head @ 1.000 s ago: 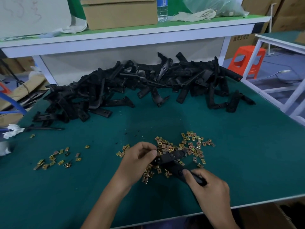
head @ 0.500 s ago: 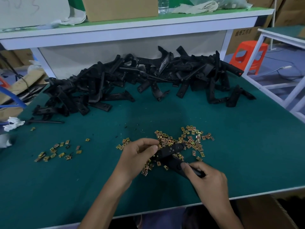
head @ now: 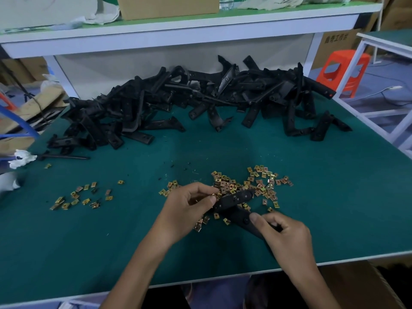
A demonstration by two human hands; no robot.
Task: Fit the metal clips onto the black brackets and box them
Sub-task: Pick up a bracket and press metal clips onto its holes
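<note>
Near the worktop (head: 345,208) front edge, right hand (head: 287,237) grips one bracket (head: 236,200); left hand (head: 185,210) pinches one clip (head: 215,195) against it.

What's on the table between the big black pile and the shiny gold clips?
In the head view, only green mat with a few tiny dark specks.

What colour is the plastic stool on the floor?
The plastic stool is orange-red, clearest in the head view.

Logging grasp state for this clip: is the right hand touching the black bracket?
Touching. The head view shows the right hand with thumb and fingers pinched round the near end of the black bracket.
</note>
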